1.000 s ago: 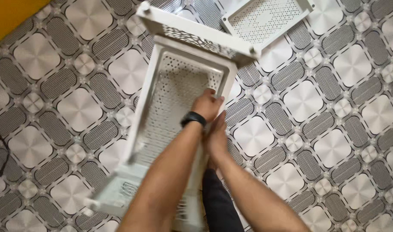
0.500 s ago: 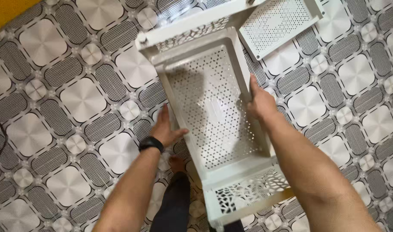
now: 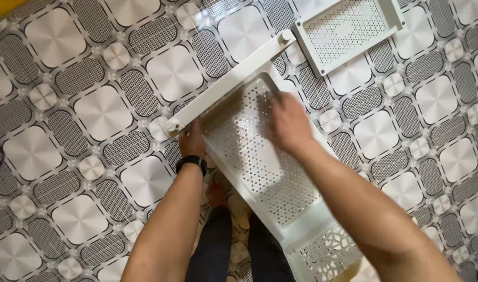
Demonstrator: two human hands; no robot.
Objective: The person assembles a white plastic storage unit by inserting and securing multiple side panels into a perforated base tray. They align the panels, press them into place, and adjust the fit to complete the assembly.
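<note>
A white plastic shelf rack (image 3: 260, 162) with perforated panels stands tilted over the patterned floor. My left hand (image 3: 192, 140), with a black wristband, grips the rack's left edge near its top corner. My right hand (image 3: 288, 124) presses on the upper right of the perforated panel, fingers curled over it. A white bar with round end caps (image 3: 226, 81) runs across the rack's top end.
A separate white perforated tray (image 3: 348, 31) lies on the floor at the upper right. The floor (image 3: 92, 115) is grey and white patterned vinyl. My legs in dark trousers (image 3: 234, 245) and feet are below the rack. A yellow edge shows at the top left.
The rack has turned and tilted. My left hand slid up to the rack's top left corner. My right hand moved from the right rim onto the perforated panel.
</note>
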